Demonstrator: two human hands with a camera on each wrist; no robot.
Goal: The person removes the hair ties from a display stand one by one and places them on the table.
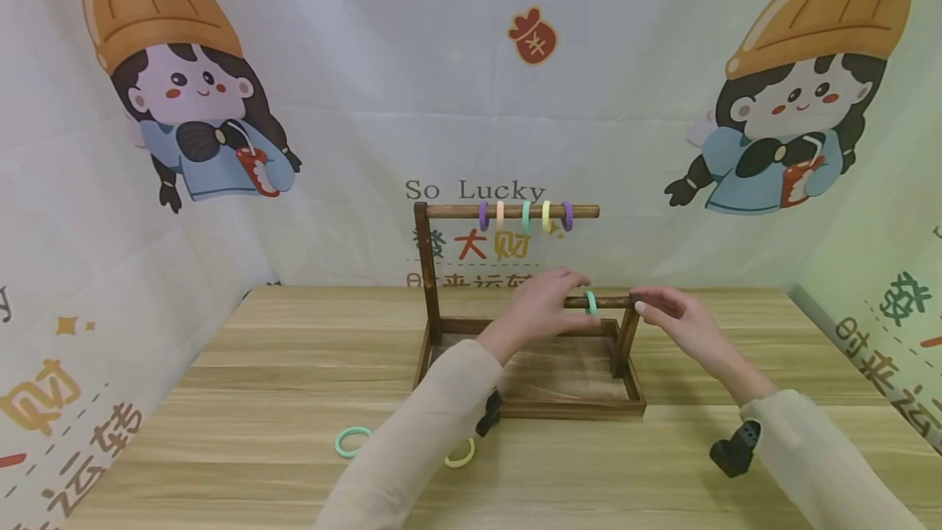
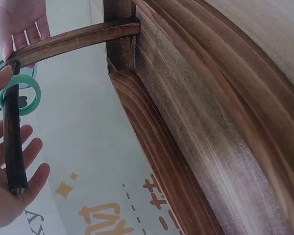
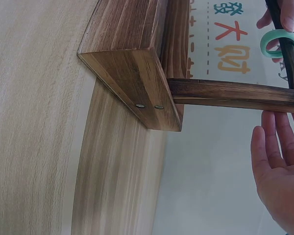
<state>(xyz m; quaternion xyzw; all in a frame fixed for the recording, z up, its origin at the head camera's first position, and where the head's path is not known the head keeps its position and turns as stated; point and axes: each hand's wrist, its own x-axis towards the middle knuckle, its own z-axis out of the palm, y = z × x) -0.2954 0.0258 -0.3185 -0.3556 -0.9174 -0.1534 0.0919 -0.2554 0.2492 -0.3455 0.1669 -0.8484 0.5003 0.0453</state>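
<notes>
Centrally, one green ring [image 1: 591, 303] hangs on the lower bar [image 1: 612, 302], between the hands.
When sliding it, keep it square and brace the post [image 1: 627, 342]. Left hand [image 1: 539, 303]: half open, fingers spread about the bar; ring contact cannot be told. Right hand [image 1: 683, 322]: thumb and forefinger pinch the post. Count: five rings [image 1: 526, 217] on the upper bar [image 1: 449, 211] above the left hand; two rings [image 1: 353, 430] on the table [image 1: 257, 432] beside its sleeve [image 1: 434, 415].
</notes>
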